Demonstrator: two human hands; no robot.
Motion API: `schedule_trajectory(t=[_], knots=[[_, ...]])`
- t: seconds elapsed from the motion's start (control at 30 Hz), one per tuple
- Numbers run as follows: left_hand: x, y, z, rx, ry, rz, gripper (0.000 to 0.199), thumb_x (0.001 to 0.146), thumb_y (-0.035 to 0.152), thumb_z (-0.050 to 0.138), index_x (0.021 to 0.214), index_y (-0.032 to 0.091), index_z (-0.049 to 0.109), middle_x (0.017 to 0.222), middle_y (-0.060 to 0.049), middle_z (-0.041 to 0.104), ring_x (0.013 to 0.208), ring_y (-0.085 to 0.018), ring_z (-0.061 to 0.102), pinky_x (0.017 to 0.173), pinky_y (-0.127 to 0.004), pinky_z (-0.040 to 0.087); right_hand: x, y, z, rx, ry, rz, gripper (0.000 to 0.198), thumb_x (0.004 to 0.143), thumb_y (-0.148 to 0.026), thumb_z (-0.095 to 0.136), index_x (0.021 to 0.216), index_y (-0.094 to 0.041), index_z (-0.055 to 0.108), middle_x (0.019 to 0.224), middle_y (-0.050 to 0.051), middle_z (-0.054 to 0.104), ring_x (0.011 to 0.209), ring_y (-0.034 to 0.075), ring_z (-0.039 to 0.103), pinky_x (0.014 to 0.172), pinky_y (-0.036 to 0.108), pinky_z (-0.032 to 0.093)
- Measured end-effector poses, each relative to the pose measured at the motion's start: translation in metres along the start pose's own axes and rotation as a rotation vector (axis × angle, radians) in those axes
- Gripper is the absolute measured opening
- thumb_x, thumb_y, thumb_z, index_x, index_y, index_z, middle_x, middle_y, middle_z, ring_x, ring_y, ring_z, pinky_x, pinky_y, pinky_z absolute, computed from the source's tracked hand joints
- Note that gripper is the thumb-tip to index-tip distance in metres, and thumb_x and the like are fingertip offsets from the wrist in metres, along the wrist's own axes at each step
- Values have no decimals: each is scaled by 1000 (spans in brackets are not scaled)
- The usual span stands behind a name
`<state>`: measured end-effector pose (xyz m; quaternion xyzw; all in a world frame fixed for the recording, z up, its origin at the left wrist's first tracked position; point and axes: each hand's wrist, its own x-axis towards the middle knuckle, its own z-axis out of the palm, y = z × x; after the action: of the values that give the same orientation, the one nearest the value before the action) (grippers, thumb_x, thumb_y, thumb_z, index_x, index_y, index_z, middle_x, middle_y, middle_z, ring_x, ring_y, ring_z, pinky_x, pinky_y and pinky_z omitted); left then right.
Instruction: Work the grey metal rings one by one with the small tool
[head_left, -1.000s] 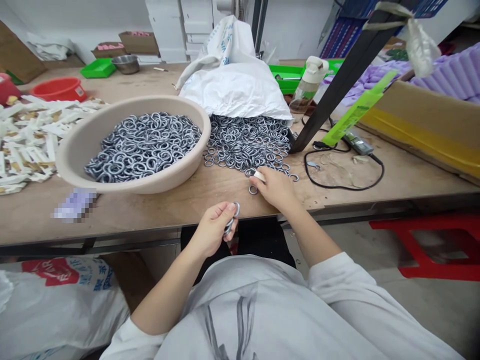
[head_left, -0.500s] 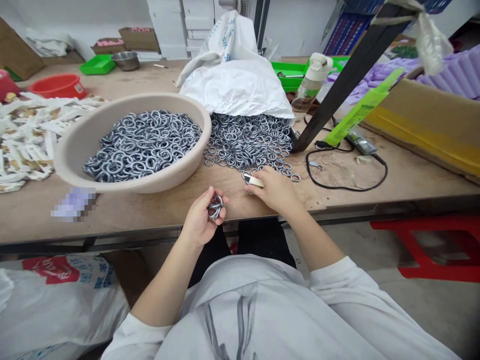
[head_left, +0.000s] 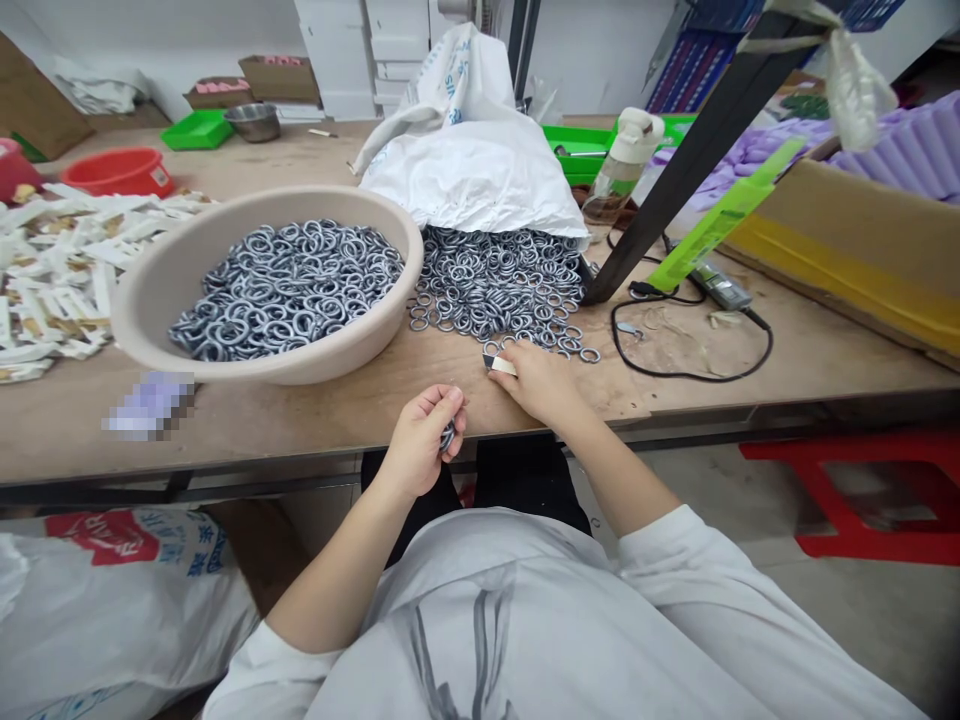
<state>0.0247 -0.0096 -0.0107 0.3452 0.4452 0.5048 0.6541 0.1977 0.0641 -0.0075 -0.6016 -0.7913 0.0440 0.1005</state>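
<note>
Grey rings lie heaped on the table, right of the wide basin, which holds more of them. Left hand, near side, is curled around some rings; right hand pinches a small white-and-black piece.

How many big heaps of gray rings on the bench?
2: basin heap, inside the beige basin; table heap, along the front edge of the white sack, which may hide more. Rings in the left hand aren't counted.
</note>
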Motion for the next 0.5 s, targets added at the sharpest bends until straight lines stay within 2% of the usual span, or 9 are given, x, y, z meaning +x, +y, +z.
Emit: schedule_trajectory(t=[0.13,0.17,0.23,0.3,0.37,0.43,0.5], knots=[[2,-4,-4,163,31,108,38,80,53,69,81,17,57,60,5,54,38,-5,43,35,-17,26,7,-1,-3,72,7,-38,19,93,-32,58,99,-17,67,105,12,67,90,24,61,66,30,36],[3,-6,-5,229,51,154,37,82,53,67,84,17,58,61,5,54,39,-5,44,37,-18,28,7,-1,-3,175,16,-54,17,92,-31,59,93,-16,66,99,10,67,86,22,60,66,29,35],[5,-8,-7,372,96,255,35,86,51,63,95,17,63,64,5,55,44,-6,47,42,-19,35,3,-3,-4,536,-12,-98,23,91,-37,59,79,-17,61,80,4,62,73,17,54,63,27,34],[6,-10,-7,477,102,334,37,89,50,60,107,19,65,67,4,56,49,-8,49,47,-20,39,-5,-8,-5,996,-131,-132,36,88,-51,61,74,-18,56,64,-2,50,57,11,41,54,25,29],[7,-11,-5,490,65,367,36,91,51,57,107,19,64,67,4,56,50,-8,49,49,-20,40,-17,-16,-5,1346,-261,-115,44,82,-61,65,75,-19,54,58,-7,41,48,8,29,47,24,22],[6,-11,-1,414,23,352,34,91,52,56,94,19,61,65,4,55,48,-8,49,47,-20,39,-28,-25,-4,1509,-268,-69,45,79,-62,68,75,-19,54,56,-8,40,46,7,29,44,23,22],[3,-9,3,293,-14,288,35,91,53,56,82,19,55,65,4,54,45,-6,47,43,-19,36,-36,-32,-4,1530,-119,-47,43,78,-59,72,79,-20,55,62,-5,49,52,9,41,49,23,33]])
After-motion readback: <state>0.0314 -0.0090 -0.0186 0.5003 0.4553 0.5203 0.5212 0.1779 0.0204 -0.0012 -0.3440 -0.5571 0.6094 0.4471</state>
